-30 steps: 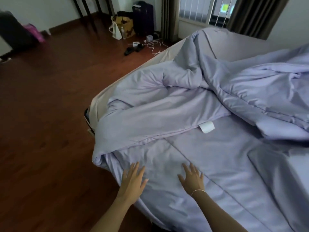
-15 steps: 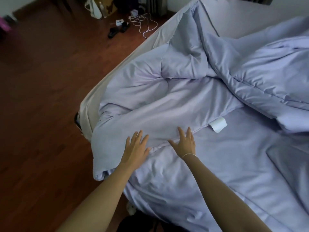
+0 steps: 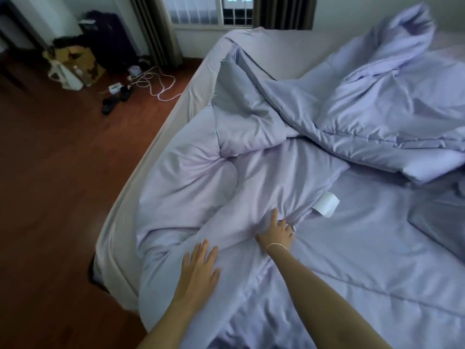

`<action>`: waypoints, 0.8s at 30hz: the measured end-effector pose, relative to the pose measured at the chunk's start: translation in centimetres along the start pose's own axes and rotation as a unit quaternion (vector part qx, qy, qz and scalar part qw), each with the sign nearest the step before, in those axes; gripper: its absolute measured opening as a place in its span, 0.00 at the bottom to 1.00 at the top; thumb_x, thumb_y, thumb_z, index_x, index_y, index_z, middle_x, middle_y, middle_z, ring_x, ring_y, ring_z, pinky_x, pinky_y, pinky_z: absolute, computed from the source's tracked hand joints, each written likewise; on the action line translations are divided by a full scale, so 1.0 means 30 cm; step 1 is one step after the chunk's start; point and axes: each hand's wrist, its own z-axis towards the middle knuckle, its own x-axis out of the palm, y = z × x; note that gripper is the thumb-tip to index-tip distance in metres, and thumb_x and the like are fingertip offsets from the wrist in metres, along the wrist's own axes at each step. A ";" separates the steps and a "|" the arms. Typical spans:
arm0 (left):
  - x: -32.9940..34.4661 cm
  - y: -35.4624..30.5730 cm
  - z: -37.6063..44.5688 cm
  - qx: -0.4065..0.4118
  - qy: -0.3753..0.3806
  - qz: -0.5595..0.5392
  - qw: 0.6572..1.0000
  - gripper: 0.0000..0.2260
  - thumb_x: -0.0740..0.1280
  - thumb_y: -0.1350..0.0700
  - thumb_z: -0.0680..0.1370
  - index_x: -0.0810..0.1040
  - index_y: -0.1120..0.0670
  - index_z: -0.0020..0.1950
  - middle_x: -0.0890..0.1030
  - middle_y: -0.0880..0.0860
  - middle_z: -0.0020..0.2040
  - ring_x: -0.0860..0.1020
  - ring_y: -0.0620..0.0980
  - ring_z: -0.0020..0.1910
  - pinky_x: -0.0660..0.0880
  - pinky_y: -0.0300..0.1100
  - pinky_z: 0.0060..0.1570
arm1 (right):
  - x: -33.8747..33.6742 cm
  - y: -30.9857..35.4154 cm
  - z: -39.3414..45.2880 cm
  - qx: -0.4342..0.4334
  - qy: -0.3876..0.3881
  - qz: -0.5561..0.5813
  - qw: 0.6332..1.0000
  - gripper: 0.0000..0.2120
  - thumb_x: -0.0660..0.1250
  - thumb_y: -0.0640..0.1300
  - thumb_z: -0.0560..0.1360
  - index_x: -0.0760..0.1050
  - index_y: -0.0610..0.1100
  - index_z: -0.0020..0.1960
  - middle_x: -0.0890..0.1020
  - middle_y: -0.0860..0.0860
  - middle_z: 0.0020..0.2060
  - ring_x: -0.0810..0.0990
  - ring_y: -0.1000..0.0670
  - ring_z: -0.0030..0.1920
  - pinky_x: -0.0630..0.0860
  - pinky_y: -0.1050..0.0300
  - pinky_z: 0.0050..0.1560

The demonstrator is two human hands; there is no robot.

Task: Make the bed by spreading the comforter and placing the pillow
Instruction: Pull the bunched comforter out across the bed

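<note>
A lavender comforter (image 3: pixel 289 177) lies rumpled and folded over itself across the bed (image 3: pixel 161 152), bunched high at the back right. A white tag (image 3: pixel 327 204) hangs from its folded edge. My left hand (image 3: pixel 200 269) rests flat with fingers spread on the fold near the bed's left corner. My right hand (image 3: pixel 275 229) presses on the folded edge just left of the tag, its fingertips curled into the fabric and pinching it. No pillow is clearly visible.
Dark wood floor (image 3: pixel 55 187) runs along the bed's left side. At the back left lie a white cable (image 3: pixel 156 84), black slippers (image 3: pixel 114 103), bags (image 3: pixel 73 66) and a dark suitcase (image 3: pixel 108 39). A curtained window (image 3: pixel 226 10) is behind the bed.
Both hands moved forward from the flat lower part of the comforter onto its folded edge. My right hand went from flat to gripping the fabric near the tag. The view lifted toward the window.
</note>
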 end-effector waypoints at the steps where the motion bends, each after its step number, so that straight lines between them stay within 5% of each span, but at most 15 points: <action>1: 0.007 0.052 0.004 0.004 0.004 -0.003 1.000 0.23 0.55 0.44 0.72 0.76 0.51 0.62 0.78 0.56 0.62 0.79 0.55 0.58 0.78 0.53 0.48 | 0.021 0.027 0.005 -0.009 -0.022 -0.017 1.000 0.40 0.65 0.51 0.73 0.45 0.51 0.76 0.67 0.41 0.68 0.66 0.37 0.68 0.62 0.45 0.69; 4: 0.044 0.210 0.019 0.011 -0.012 -0.010 1.000 0.23 0.56 0.44 0.72 0.74 0.51 0.63 0.76 0.57 0.65 0.76 0.56 0.62 0.77 0.56 0.51 | 0.058 0.097 0.008 -0.042 -0.071 -0.062 0.995 0.28 0.56 0.37 0.76 0.55 0.50 0.74 0.74 0.43 0.61 0.72 0.39 0.62 0.70 0.46 0.60; 10: 0.058 0.428 0.187 0.101 -0.119 -0.050 0.986 0.21 0.51 0.46 0.80 0.75 0.55 0.64 0.72 0.61 0.68 0.68 0.59 0.68 0.66 0.57 0.63 | 0.121 0.120 -0.152 -0.040 -0.082 -0.062 0.994 0.27 0.57 0.35 0.75 0.64 0.51 0.72 0.76 0.43 0.59 0.76 0.38 0.57 0.74 0.46 0.55; 14: -0.027 0.446 0.359 0.164 -0.163 -0.023 0.973 0.17 0.62 0.55 0.74 0.76 0.55 0.62 0.73 0.61 0.68 0.73 0.61 0.65 0.73 0.56 0.56 | 0.201 0.059 -0.396 0.000 -0.075 -0.072 0.995 0.22 0.60 0.33 0.69 0.74 0.48 0.61 0.77 0.43 0.47 0.78 0.38 0.48 0.73 0.48 0.46; 17: -0.099 0.434 0.477 0.191 -0.108 0.010 0.976 0.27 0.71 0.49 0.70 0.73 0.56 0.67 0.70 0.60 0.70 0.70 0.60 0.68 0.72 0.55 0.57 | 0.273 -0.013 -0.581 0.025 -0.024 -0.043 0.998 0.23 0.60 0.34 0.69 0.73 0.55 0.58 0.74 0.46 0.44 0.78 0.39 0.49 0.73 0.50 0.46; 20: -0.099 0.426 0.521 0.222 -0.001 0.107 0.969 0.43 0.70 0.34 0.65 0.62 0.53 0.75 0.66 0.59 0.73 0.64 0.59 0.72 0.60 0.66 0.65 | 0.305 -0.089 -0.678 0.076 0.013 0.016 0.997 0.28 0.60 0.37 0.72 0.68 0.59 0.67 0.73 0.47 0.46 0.77 0.40 0.53 0.73 0.51 0.49; 22: -0.044 0.454 0.501 0.236 0.044 0.171 0.956 0.45 0.66 0.30 0.66 0.58 0.51 0.76 0.66 0.57 0.73 0.63 0.58 0.73 0.51 0.69 0.67 | 0.293 -0.105 -0.692 0.100 -0.003 0.050 0.994 0.26 0.64 0.46 0.74 0.67 0.56 0.71 0.77 0.43 0.54 0.76 0.39 0.57 0.74 0.49 0.55; 24: 0.009 0.494 0.466 0.229 0.062 0.168 0.957 0.39 0.68 0.33 0.67 0.66 0.49 0.73 0.74 0.55 0.67 0.70 0.58 0.68 0.48 0.70 0.67 | 0.251 -0.106 -0.672 0.101 -0.077 0.107 0.986 0.22 0.69 0.54 0.72 0.74 0.51 0.65 0.79 0.44 0.54 0.76 0.41 0.59 0.73 0.48 0.59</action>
